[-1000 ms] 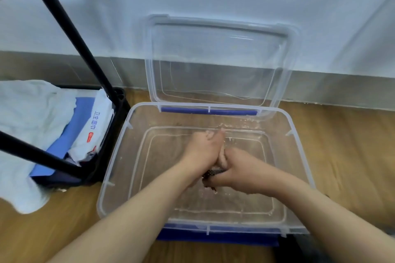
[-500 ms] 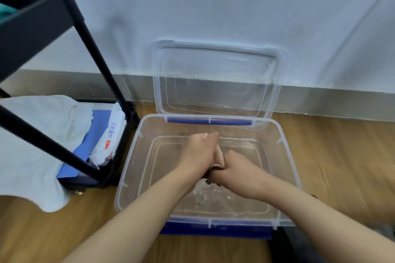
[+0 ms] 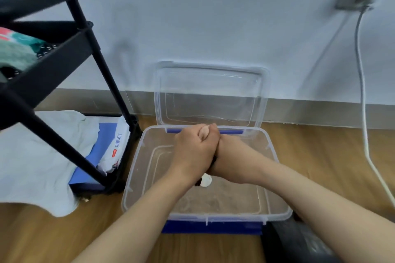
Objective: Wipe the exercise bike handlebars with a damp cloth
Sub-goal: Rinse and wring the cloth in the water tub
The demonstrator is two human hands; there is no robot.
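Cloth [image 3: 213, 161], nearly hidden, is clenched between left hand [image 3: 192, 151] and right hand [image 3: 232, 157] over tub [image 3: 235, 218].

Clear tub [image 3: 138, 166] on wood floor [image 3: 320, 156], lid [image 3: 210, 96] standing open; black cart [image 3: 102, 64] left; white cable [image 3: 363, 96] right.

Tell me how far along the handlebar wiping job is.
Early. Done: the lid of the bin is open, and the bin seems to hold water. In hand: the left hand and right hand squeeze a cloth between them above the bin, seemingly wringing it. Left: all the wiping; no bike or handlebars are in view.
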